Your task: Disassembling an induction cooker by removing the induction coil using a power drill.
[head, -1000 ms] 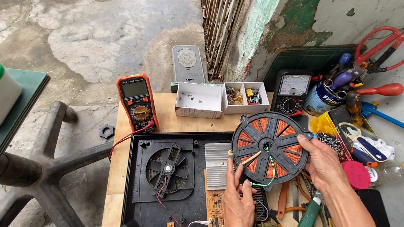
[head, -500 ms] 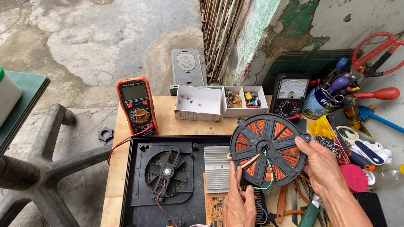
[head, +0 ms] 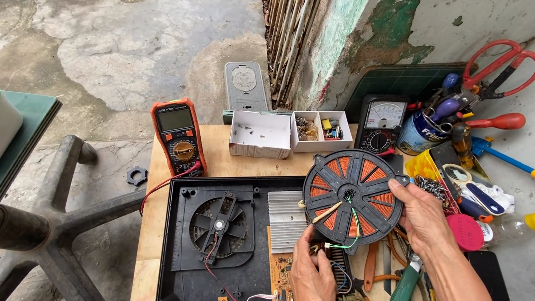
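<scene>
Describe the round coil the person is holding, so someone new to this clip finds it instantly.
Start at the open black appliance casing on the wooden table. Above its right edge, the right hand holds up a round black disc wound with copper-orange wire, while the left hand touches its wires. Unlike the black fan set in the casing, it has orange segments between black spokes.

An outdoor repair spot — small wooden table (head: 216, 149) crowded with multimeter (head: 178, 135), tool can (head: 419, 133), cracked concrete floor (head: 98, 26).
</scene>
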